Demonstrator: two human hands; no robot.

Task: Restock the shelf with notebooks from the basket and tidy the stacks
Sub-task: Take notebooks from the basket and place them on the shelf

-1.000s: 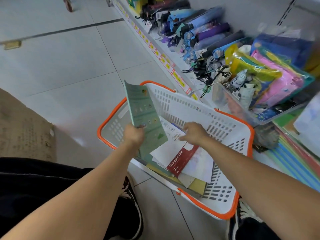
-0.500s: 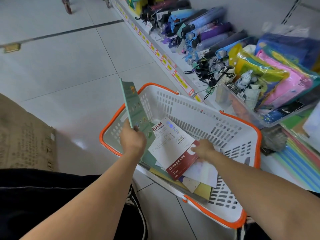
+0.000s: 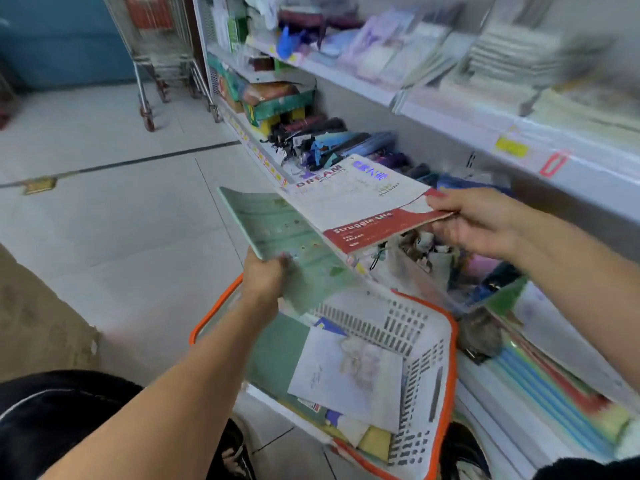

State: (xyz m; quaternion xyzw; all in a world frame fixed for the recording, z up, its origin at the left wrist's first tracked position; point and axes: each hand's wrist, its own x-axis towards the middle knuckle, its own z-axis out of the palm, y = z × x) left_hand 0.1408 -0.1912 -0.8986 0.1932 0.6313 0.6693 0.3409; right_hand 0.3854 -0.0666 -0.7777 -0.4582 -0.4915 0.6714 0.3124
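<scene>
Head view: white-and-red notebook (image 3: 360, 202) held above basket (image 3: 446, 355), cover up, nearly flat, long axis running from red end near person toward shelf (image 3: 450, 109). Right hand (image 3: 474, 220) pinches its right edge, thumb on top. Green notebook (image 3: 287, 244) tilted, long axis up-left, lower corner gripped by left hand (image 3: 263, 275), fingers curled. More notebooks (image 3: 346, 372) lie in basket on floor beside lower shelf. Blurred stacks on upper shelf.

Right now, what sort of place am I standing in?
Most likely a shop's stationery aisle: shelves carry price tags, a shopping trolley stands behind, and a shopping basket holds notebooks.
</scene>
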